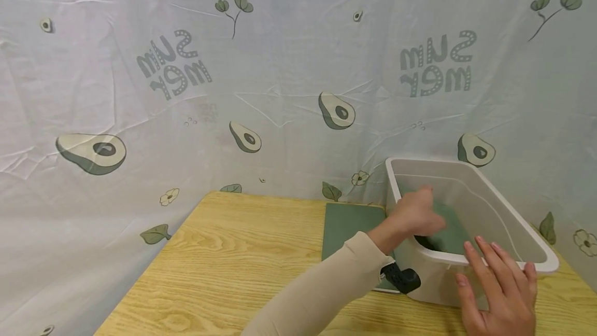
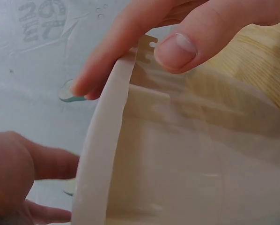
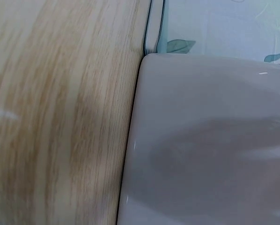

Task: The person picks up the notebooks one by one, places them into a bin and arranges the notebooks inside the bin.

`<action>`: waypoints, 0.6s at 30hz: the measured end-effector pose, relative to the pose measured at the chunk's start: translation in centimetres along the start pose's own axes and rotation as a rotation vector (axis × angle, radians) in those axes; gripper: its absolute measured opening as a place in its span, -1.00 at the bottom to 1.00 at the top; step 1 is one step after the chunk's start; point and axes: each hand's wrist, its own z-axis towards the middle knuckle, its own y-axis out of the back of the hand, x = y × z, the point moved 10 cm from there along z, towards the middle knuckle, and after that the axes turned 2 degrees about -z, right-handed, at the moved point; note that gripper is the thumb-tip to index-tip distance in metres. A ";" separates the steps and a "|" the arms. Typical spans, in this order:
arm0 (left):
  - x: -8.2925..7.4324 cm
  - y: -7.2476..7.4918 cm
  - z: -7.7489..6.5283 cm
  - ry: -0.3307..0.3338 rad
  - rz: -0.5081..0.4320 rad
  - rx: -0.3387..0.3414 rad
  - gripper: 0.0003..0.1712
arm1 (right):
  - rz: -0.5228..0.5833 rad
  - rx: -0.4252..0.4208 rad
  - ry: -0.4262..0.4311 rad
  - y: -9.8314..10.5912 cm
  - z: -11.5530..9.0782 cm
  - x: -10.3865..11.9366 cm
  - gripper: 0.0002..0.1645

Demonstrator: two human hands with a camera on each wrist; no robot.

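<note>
A white plastic bin (image 1: 508, 206) stands at the right of the table. My left hand (image 1: 417, 214) reaches over its left wall, fingers pointing down inside; the head view blurs it. In the left wrist view, the rim hides the ends of the left hand's fingers (image 2: 55, 164). Close beneath it is a dark, blurred thing (image 1: 425, 243); I cannot tell whether the hand holds it. A flat green thing (image 1: 454, 229) lies on the bin's floor. My right hand (image 1: 506, 292) rests on the near rim, fingers straight across it, thumb (image 2: 177, 51) on the outer side.
A green, flat, book-like thing (image 1: 352, 222) lies against the bin's left side, partly behind my left arm. The wood-grain table (image 1: 224, 263) extends to the left. Behind it hangs a pale sheet (image 1: 280, 66) printed with avocados.
</note>
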 end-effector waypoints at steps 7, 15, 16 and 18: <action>-1.4 -0.9 0.0 -0.068 0.087 0.034 -0.13 | 0.011 -0.004 0.017 -0.1 0.1 0.1 -0.40; -1.6 -1.0 -0.4 -0.160 0.247 0.020 -0.19 | 0.021 -0.010 0.020 -0.1 0.2 0.1 -0.40; -1.7 -1.0 -0.5 -0.180 0.275 0.012 -0.22 | 0.020 -0.011 0.020 -0.1 0.2 0.1 -0.40; -1.8 -0.8 -0.7 -0.217 0.340 -0.012 -0.26 | 0.019 -0.012 0.019 0.0 0.2 0.2 -0.40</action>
